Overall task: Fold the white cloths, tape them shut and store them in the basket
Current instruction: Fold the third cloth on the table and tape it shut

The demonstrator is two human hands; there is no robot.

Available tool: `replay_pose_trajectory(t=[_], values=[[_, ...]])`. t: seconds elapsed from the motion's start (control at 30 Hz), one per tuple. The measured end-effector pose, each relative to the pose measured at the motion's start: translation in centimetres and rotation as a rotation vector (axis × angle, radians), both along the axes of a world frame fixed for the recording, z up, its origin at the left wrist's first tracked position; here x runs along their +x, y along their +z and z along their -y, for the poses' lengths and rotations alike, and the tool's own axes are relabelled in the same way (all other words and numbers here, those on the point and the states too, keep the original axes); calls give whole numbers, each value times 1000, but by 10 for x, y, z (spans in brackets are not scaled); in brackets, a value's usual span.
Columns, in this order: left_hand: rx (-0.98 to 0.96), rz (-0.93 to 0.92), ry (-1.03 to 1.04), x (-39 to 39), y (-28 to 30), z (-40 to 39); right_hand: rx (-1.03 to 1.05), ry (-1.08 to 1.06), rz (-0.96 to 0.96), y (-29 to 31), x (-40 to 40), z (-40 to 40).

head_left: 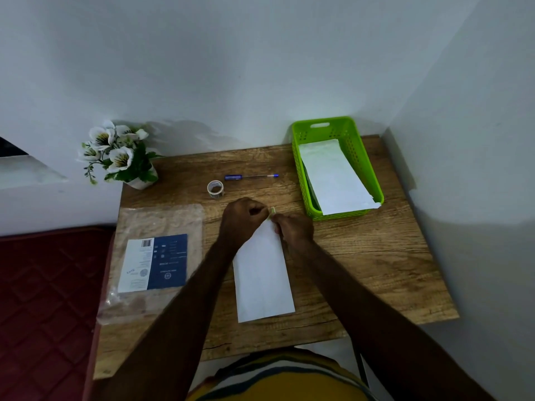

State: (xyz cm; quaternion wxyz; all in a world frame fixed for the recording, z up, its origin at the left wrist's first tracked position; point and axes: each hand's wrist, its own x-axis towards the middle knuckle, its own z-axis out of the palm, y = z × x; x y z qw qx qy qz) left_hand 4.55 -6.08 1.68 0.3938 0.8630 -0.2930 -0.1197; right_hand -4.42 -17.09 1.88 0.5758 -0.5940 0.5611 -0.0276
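Bare forearms, yellow shirt [289,383] with dark and white stripes

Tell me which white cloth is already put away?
The folded cloth in the green basket at the table's far right; the other cloth lies flat on the table, both hands at its far end.

Dim, cool indoor light; the pale wall [260,53] reads grey-blue, and the forearms and lower corners fall into deep shadow. Soft shadows lie on the wall behind the flowers [115,151] and to the right of the basket [301,157], suggesting light from the left front. Wide-angle distortion bends the table [376,256] edges outward, and detail is soft throughout, with no glare.
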Motion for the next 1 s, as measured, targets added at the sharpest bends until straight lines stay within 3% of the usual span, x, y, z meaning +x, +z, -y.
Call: replay_pose_trajectory(t=[0.23,1.0], values=[[16,-9,-34,5,-3,0,-10,75,-75,-5,6,1],[48,-54,22,4,-7,9,-44,84,-58,-5,8,3]])
